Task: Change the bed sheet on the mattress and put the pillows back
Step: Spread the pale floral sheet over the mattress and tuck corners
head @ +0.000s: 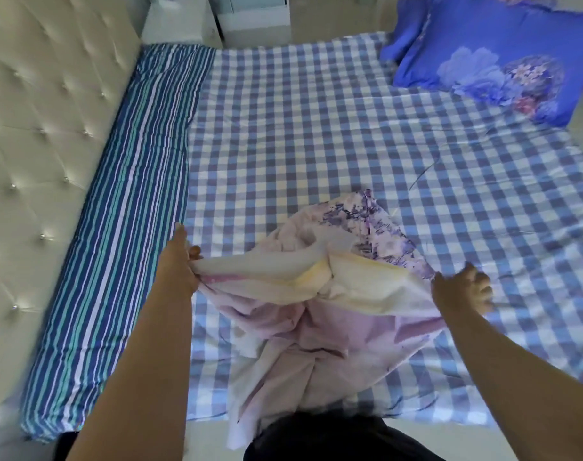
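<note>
A blue-and-white checked sheet (316,128) lies spread over the mattress. Along the headboard side a blue, green and white striped sheet (117,244) shows uncovered. Over the near edge I hold up a crumpled pale pink and cream cloth with a purple flower print (316,311), which droops toward my body. My left hand (180,264) grips its left edge. My right hand (459,291) grips its right edge, fingers curled. A blue floral pillow (493,58) lies at the far right corner of the bed.
A cream tufted headboard (40,128) runs along the left. White bedside furniture (253,15) stands beyond the bed's far edge. My dark clothing (333,437) shows at the bottom of the view.
</note>
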A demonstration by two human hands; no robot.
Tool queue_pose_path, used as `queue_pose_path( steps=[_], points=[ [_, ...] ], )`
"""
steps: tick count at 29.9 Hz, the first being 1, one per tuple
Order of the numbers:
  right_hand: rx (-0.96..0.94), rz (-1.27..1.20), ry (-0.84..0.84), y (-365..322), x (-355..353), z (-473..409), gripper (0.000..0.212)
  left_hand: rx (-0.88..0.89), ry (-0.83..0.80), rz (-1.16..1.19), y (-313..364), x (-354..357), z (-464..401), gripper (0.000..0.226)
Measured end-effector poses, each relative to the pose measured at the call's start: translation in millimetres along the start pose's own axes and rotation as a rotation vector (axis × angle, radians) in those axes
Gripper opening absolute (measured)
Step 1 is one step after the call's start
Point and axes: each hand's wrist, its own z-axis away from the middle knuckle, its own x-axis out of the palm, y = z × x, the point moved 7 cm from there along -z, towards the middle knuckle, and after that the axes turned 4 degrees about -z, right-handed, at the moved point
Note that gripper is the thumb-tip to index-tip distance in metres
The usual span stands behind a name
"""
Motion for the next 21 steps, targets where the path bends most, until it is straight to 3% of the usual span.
queue_pose_path(
  steps=[2, 3, 4, 5, 7, 9, 11, 14, 16, 18, 19, 21],
  points=[
    [-0.330, 0.105, -0.199, -44, 32, 33, 0.045, -0.018, -0.169, -0.186, -16, 20, 21, 0.055],
    [-0.386, 0.089, -0.379, -65, 50, 59, 0.043, -0.038, -0.261, -0.201, -24, 30, 32, 0.055],
    [-0.298, -0.054, -0.612, -78, 68, 89, 0.054, -0.053, -0.334, -0.192, -30, 37, 40, 0.053],
    [-0.069, -0.274, -0.854, -83, 86, 120, 0.067, -0.063, -0.403, -0.178, -33, 42, 49, 0.052],
    [0.285, -0.563, -1.207, -97, 116, 174, 0.067, -0.056, -0.471, -0.181, -35, 44, 62, 0.049],
    [0.437, -0.725, -1.219, -104, 133, 195, 0.050, -0.017, -0.514, -0.225, -31, 40, 72, 0.045],
    [0.409, -0.802, -1.099, -115, 132, 198, 0.033, 0.115, -0.451, -0.529, -19, 19, 74, 0.047],
    [-0.047, -0.647, -0.822, -145, 113, 188, 0.009, 0.396, -0.209, -1.363, -11, -25, 58, 0.078],
    [-0.293, -0.620, -0.855, -173, 106, 213, 0.012, 0.538, -0.249, -1.600, -24, -27, 54, 0.111],
    [-0.459, -0.597, -0.964, -193, 105, 248, 0.021, 0.635, -0.428, -1.461, -42, -5, 62, 0.117],
    [-0.529, -0.583, -1.005, -200, 104, 262, 0.024, 0.669, -0.449, -1.311, -45, 4, 66, 0.104],
    [-0.654, -0.612, -1.003, -210, 98, 277, 0.034, 0.714, -0.310, -1.033, -34, 6, 65, 0.057]
  ],
)
